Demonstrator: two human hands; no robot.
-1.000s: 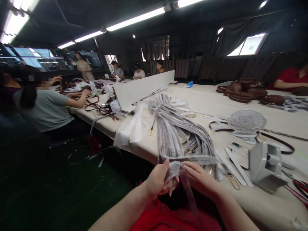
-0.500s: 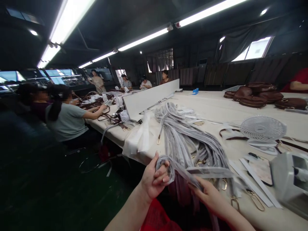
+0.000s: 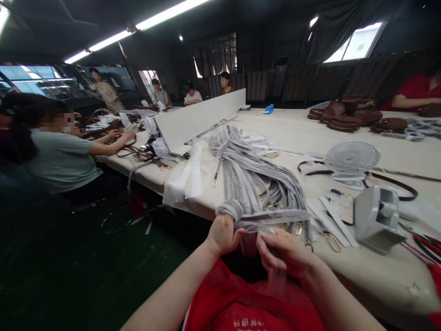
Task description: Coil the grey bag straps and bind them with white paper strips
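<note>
A bag strap (image 3: 230,209) in whitish, see-through wrapping is wound in a coil around my left hand (image 3: 221,235), whose fingers are curled into it. My right hand (image 3: 287,252), closed just to the right, pinches the strap's running length between thumb and fingers. Right in front lies a thick bundle of similarly wrapped straps (image 3: 272,172) with gold metal clasps. One clasp (image 3: 215,180) sticks out on the bundle's left side. The coil hides part of my left fingers.
A tape dispenser (image 3: 375,220), a phone (image 3: 342,208), white strips (image 3: 330,225) and a white fan (image 3: 353,156) stand or lie to the right. A white board (image 3: 203,119) divides the table. Brown bags (image 3: 351,112) are piled behind. A co-worker (image 3: 62,156) sits at the left.
My left hand has turned over, with the coil now around its far side. My right hand has come closer to it, drawing in the strap. The view has tilted down.
</note>
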